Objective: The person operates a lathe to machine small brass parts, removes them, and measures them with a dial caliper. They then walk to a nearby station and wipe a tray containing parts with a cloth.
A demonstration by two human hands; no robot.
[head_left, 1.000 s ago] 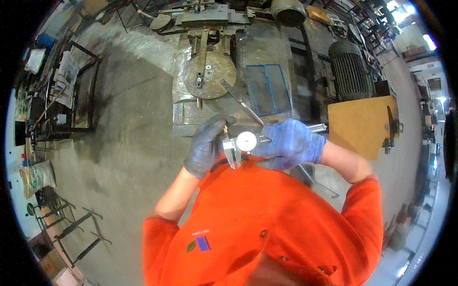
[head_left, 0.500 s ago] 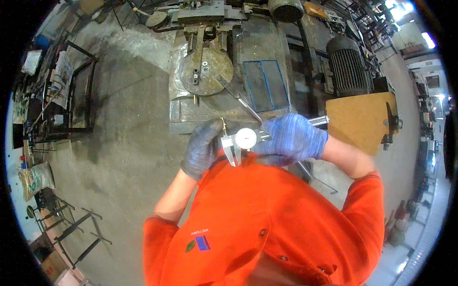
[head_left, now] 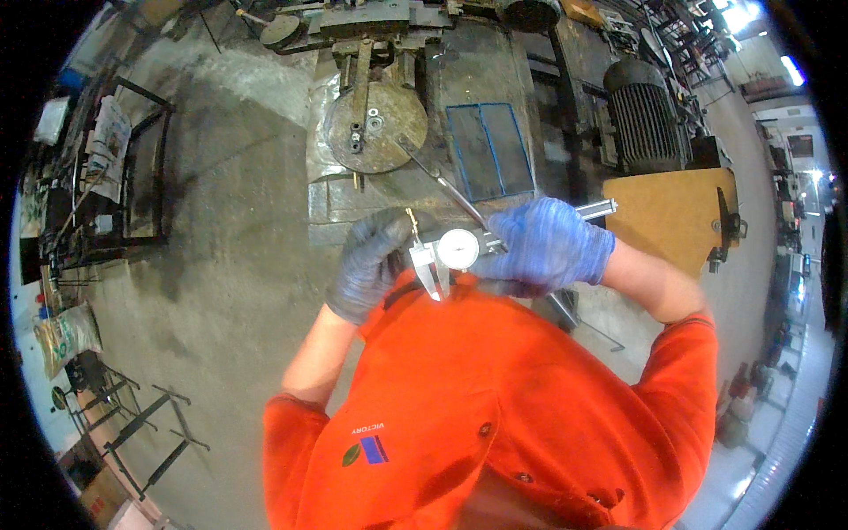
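Note:
My right hand (head_left: pixel 549 247), in a blue knit glove, is closed around the beam of a dial caliper (head_left: pixel 458 251). The caliper's round white dial faces up, its larger jaws point toward my orange jacket, and the beam's end sticks out beyond my right hand. My left hand (head_left: pixel 364 269), in a grey-blue glove with a dark palm, is closed at the caliper's jaw end. From its fingertips a thin brass-coloured piece (head_left: pixel 412 221) rises beside the caliper's smaller jaws. Whether it touches them, I cannot tell. The fingers hide its lower part.
Ahead stands a machine with a round metal plate (head_left: pixel 375 128) and a rod (head_left: pixel 459 196) slanting toward my hands. A blue-edged panel (head_left: pixel 490 152) lies right of it. Farther right are a ribbed motor (head_left: pixel 647 119) and a tan board (head_left: pixel 667 221). Black metal frames (head_left: pixel 146 238) stand left.
The caliper and my right hand have shifted slightly right and away from me. My left hand has moved a little left, still gripping the brass-coloured piece. The view has also shifted slightly.

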